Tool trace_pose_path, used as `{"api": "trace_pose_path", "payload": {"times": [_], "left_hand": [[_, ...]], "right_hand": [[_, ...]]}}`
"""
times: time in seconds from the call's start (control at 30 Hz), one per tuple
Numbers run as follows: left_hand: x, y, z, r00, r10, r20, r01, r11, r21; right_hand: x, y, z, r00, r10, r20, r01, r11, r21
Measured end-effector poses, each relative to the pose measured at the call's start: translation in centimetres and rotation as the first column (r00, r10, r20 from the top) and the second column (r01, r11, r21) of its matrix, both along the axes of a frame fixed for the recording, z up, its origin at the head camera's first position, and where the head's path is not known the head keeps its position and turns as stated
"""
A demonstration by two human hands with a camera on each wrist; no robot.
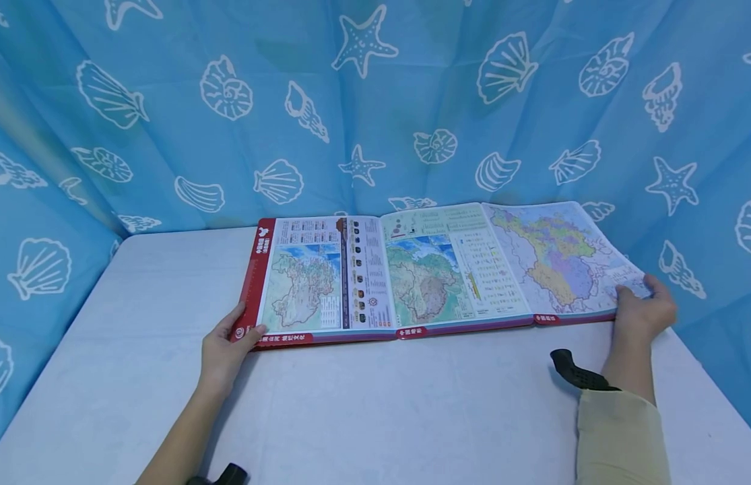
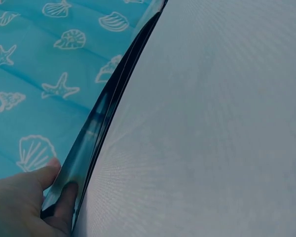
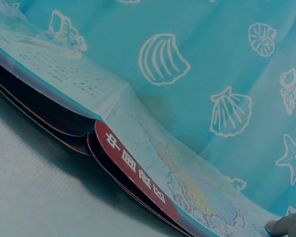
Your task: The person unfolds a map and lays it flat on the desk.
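A fold-out map (image 1: 423, 289) spreads across the white table in three panels, with red tabs along its near edge. My left hand (image 1: 223, 350) grips its red left end, thumb on top; in the left wrist view that hand (image 2: 27, 205) pinches the edge, and the layers beneath show dark. At the far right corner my right hand (image 1: 648, 310) holds the panel with the coloured map, thumb on top and fingers round the edge. In the right wrist view the folded layers of the map (image 3: 138, 170) gape apart below the top sheet, and only fingertips (image 3: 286, 224) show.
A blue curtain (image 1: 363, 101) printed with white shells and starfish hangs behind and beside the white table (image 1: 411, 411). Black straps or mounts (image 1: 578, 374) sit at both wrists. A beige sleeve (image 1: 620, 431) covers my right forearm.
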State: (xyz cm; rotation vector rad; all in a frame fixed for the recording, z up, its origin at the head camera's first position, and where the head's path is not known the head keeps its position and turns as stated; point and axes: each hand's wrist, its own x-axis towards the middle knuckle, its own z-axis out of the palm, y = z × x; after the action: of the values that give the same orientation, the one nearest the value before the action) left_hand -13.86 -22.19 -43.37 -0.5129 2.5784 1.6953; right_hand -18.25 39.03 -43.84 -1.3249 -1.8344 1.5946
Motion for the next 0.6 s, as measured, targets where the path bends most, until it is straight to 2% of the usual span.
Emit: {"api": "trace_pose_path", "payload": {"times": [0.2,0.3,0.4,0.47,0.6], "left_hand": [[0.1,0.1,0.0,1.000,-0.014,-0.023,0.013,0.999,-0.050],[0.2,-0.1,0.1,0.999,-0.020,-0.044,0.016,0.997,-0.079],[0.3,-0.3,0.3,0.998,-0.017,-0.066,0.011,0.995,-0.098],[0.3,-0.5,0.4,0.997,-0.021,-0.071,0.012,0.992,-0.123],[0.1,-0.7,0.9,0.998,-0.031,-0.057,0.020,0.983,-0.180]], "right_hand": [[0.3,0.2,0.0,0.996,0.002,0.089,-0.013,0.993,0.117],[0.2,-0.5,0.8,0.997,0.005,0.079,-0.017,0.989,0.149],[-0.1,-1.8,1.8,0.998,0.040,0.043,-0.048,0.983,0.180],[-0.3,-2.6,2.3,0.996,0.085,0.008,-0.085,0.971,0.225],[-0.6,-4.2,2.9,0.986,0.164,-0.010,-0.149,0.919,0.366]]}}
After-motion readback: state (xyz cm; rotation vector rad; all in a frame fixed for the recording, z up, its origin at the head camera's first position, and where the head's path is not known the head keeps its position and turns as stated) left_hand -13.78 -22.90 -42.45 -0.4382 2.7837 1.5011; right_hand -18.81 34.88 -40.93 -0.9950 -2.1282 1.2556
